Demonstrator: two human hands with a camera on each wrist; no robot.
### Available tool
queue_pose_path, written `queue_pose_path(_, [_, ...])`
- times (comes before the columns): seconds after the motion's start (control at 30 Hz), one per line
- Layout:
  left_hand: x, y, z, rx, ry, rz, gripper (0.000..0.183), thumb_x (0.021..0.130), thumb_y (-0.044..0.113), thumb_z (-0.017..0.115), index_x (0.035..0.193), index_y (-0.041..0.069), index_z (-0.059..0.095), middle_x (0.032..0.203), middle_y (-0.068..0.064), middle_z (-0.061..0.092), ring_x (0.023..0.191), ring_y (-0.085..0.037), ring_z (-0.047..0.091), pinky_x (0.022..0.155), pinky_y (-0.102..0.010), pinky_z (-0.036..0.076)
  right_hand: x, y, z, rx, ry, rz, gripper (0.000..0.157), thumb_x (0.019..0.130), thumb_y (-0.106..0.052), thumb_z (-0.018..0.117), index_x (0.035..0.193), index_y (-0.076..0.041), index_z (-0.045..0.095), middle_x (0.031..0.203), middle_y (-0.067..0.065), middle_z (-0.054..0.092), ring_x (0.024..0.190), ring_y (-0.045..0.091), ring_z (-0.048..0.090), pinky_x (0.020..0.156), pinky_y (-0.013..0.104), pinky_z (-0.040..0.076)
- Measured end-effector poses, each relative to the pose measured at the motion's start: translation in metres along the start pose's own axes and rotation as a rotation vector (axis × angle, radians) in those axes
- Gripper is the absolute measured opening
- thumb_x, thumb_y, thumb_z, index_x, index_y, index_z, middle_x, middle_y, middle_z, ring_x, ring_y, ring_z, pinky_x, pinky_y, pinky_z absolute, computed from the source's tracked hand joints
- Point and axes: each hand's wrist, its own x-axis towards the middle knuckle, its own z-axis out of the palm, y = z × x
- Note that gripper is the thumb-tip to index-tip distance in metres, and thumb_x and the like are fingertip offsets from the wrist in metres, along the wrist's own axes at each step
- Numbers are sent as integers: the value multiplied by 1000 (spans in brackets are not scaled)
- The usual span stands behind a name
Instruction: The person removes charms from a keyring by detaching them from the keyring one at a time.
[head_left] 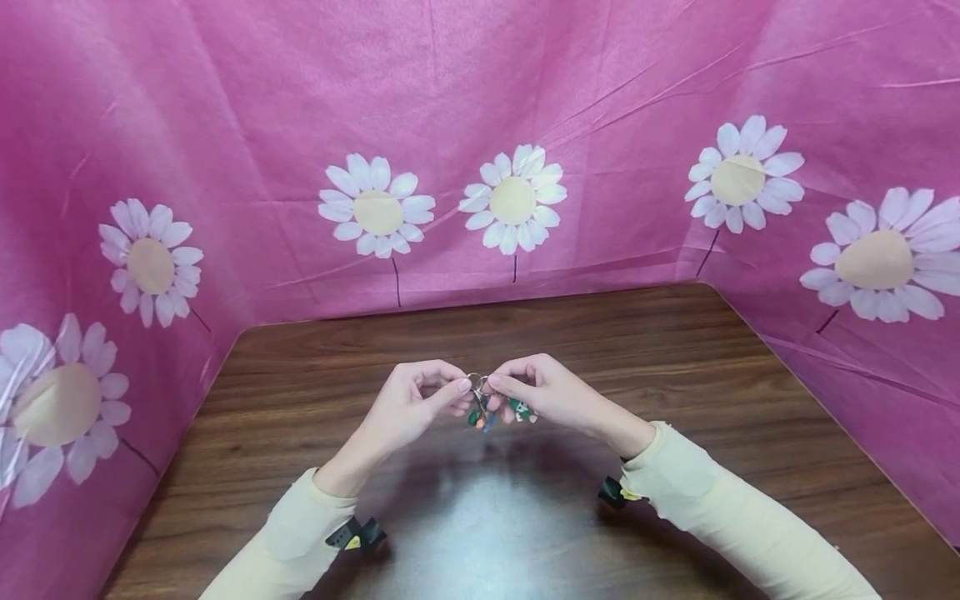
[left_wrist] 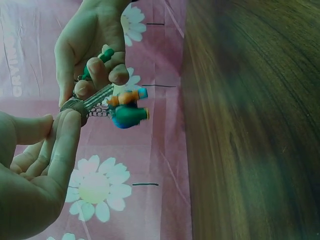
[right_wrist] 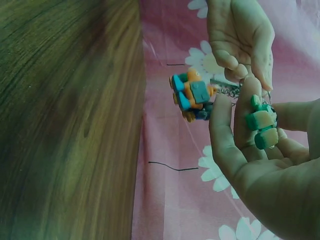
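Observation:
Above the table, my left hand (head_left: 405, 407) and right hand (head_left: 557, 396) meet fingertip to fingertip around metal key rings (head_left: 477, 380). The left thumb and finger pinch one side, the right thumb and finger the other. A metal key (left_wrist: 99, 98) points out from the left fingertips. Beside it, small orange, green and blue figure charms (left_wrist: 129, 109) dangle on a chain; the right wrist view shows these figure charms (right_wrist: 191, 95) too. A green and cream charm (right_wrist: 263, 125) hangs against the right fingers. How the rings are linked is mostly hidden by the fingertips.
A brown wood-grain table (head_left: 300, 467) lies under both hands. Pink cloth (head_left: 450, 100) printed with white daisies stands around its back and sides. Black wrist mounts (head_left: 356, 533) stick out from the cream sleeves (head_left: 738, 504).

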Motion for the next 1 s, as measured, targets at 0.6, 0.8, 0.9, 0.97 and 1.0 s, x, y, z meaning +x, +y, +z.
queue_pose_path(0.6, [1, 5, 2, 44, -139, -54, 16, 98, 9, 67, 105, -6, 71, 92, -19, 74, 85, -32, 73, 80, -45, 62, -6, -6, -7, -87, -7, -93, 16, 103, -17, 62, 103, -4, 72, 77, 5, 65, 64, 16, 63, 51, 24, 49])
queue_pose_path(0.8, [2, 12, 2, 79, -147, -38, 18, 96, 8, 70, 107, -6, 72, 89, -20, 73, 82, -39, 72, 75, -44, 63, -6, -6, -11, -116, -37, -82, 16, 102, -18, 63, 101, -6, 73, 75, 5, 66, 65, 21, 63, 52, 25, 49])
queue_pose_path(0.9, [2, 12, 4, 78, -130, -42, 18, 97, 9, 69, 105, -7, 71, 87, -18, 73, 80, -37, 72, 73, -41, 63, -6, -6, -12, -96, -44, -55, 18, 102, -22, 64, 101, -8, 74, 76, 9, 68, 66, 24, 63, 51, 25, 49])
queue_pose_path(0.97, [2, 11, 5, 73, -115, -48, 17, 97, 8, 68, 104, -7, 71, 86, -17, 74, 79, -34, 72, 73, -39, 63, -6, -6, -12, -75, -43, -34, 19, 102, -24, 64, 102, -8, 75, 78, 12, 69, 66, 23, 63, 50, 24, 49])
queue_pose_path(1.0, [1, 11, 6, 66, -108, -49, 17, 97, 7, 68, 104, -8, 71, 86, -17, 74, 79, -34, 72, 73, -39, 63, -7, -7, -12, -68, -44, -27, 20, 102, -24, 64, 102, -7, 75, 79, 13, 70, 66, 22, 64, 50, 23, 49])
